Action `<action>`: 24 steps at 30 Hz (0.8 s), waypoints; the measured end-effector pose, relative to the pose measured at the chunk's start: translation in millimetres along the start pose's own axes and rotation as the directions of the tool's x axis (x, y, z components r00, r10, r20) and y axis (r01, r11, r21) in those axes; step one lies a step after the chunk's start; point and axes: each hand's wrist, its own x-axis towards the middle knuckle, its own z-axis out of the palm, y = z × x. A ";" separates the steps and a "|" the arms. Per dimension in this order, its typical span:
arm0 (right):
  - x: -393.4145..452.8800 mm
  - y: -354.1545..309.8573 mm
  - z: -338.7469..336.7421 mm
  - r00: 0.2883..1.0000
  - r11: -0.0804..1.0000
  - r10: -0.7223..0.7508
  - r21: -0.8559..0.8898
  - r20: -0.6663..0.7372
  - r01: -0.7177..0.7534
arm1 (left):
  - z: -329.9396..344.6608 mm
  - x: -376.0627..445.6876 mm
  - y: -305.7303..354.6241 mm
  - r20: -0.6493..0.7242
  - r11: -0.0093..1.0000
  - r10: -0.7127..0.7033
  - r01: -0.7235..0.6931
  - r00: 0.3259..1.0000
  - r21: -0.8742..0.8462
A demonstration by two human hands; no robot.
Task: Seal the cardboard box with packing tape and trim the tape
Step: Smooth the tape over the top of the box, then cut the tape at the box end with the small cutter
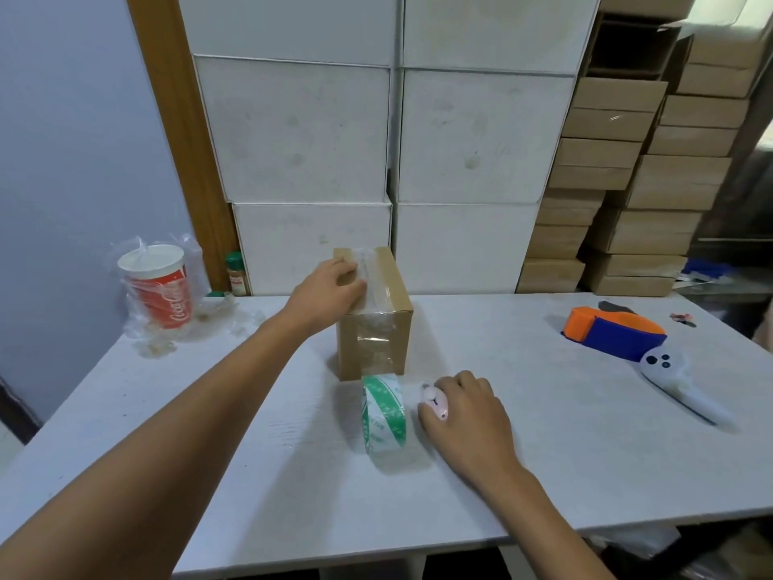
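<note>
A small brown cardboard box stands mid-table, with clear tape over its top seam and down its near face. My left hand lies flat on the box's top left, pressing on it. A tape roll with green and white print stands on edge just in front of the box, a strip running up to the box. To its right, my right hand rests on the table, fingers curled around a small pink cutter.
A red paper cup in a plastic bag stands at the back left. An orange and blue tape dispenser and a white controller lie at the right. Stacked white boxes and brown cartons rise behind the white table.
</note>
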 end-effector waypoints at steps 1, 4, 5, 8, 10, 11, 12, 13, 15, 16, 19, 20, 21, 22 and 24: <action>-0.6 0.7 1.9 1.000 1.000 -0.004 0.019 -0.007 0.004 | 0.4 -1.3 0.0 -0.024 1.000 0.009 -0.010 1.000 -0.025; 1.9 2.0 4.8 0.999 0.996 0.011 0.088 -0.051 -0.006 | 4.0 -6.6 0.4 -0.143 0.991 0.007 -0.026 0.990 -0.129; 2.0 2.1 6.0 0.998 0.996 0.013 0.089 -0.068 -0.007 | 6.0 -8.7 0.4 -0.190 0.984 -0.007 -0.027 0.982 -0.174; 0.8 3.0 10.3 0.995 0.995 0.015 0.099 -0.101 -0.005 | 11.2 -20.6 3.6 -0.327 0.945 -0.097 -0.016 0.940 -0.328; 0.6 4.1 10.7 0.994 0.991 0.024 0.130 -0.110 -0.009 | 15.2 -34.9 5.7 -0.397 0.874 -0.200 -0.020 0.896 -0.486; 0.4 4.5 10.3 0.993 0.988 0.032 0.153 -0.112 -0.015 | 17.7 -44.8 6.5 -0.413 0.819 -0.266 -0.021 0.871 -0.573; 0.4 4.3 9.6 0.993 0.984 0.041 0.178 -0.114 -0.020 | 20.8 -55.6 7.3 -0.415 0.762 -0.326 -0.023 0.849 -0.647; 0.4 3.8 8.5 0.992 0.978 0.048 0.205 -0.116 -0.023 | 24.4 -66.5 8.3 -0.405 0.709 -0.381 -0.018 0.831 -0.705; 1.3 2.0 5.2 0.992 0.960 0.071 0.276 -0.105 -0.040 | 32.0 -88.2 10.3 -0.356 0.640 -0.449 0.016 0.820 -0.768; 2.2 0.1 2.8 0.992 0.946 0.085 0.320 -0.089 -0.052 | 36.1 -97.4 10.8 -0.322 0.629 -0.452 0.042 0.832 -0.776; 5.5 -10.6 -7.2 0.992 0.885 0.102 0.462 -0.075 -0.056 | 45.5 -116.5 11.6 -0.160 0.616 -0.421 0.151 0.893 -0.773; 7.2 -16.1 -12.1 0.990 0.859 0.109 0.509 -0.090 -0.049 | 48.7 -119.4 12.2 -0.110 0.621 -0.400 0.181 0.910 -0.762; 8.8 -22.5 -17.7 0.987 0.833 0.118 0.552 -0.105 -0.041 | 50.5 -122.0 13.9 -0.063 0.627 -0.392 0.216 0.918 -0.748; 10.8 -29.4 -23.0 0.985 0.807 0.124 0.590 -0.117 -0.032 | 52.4 -122.6 14.5 -0.025 0.631 -0.384 0.242 0.923 -0.737; 13.7 -42.8 -33.2 0.985 0.772 0.117 0.636 -0.131 -0.007 | 53.9 -123.4 16.3 0.043 0.618 -0.382 0.290 0.923 -0.731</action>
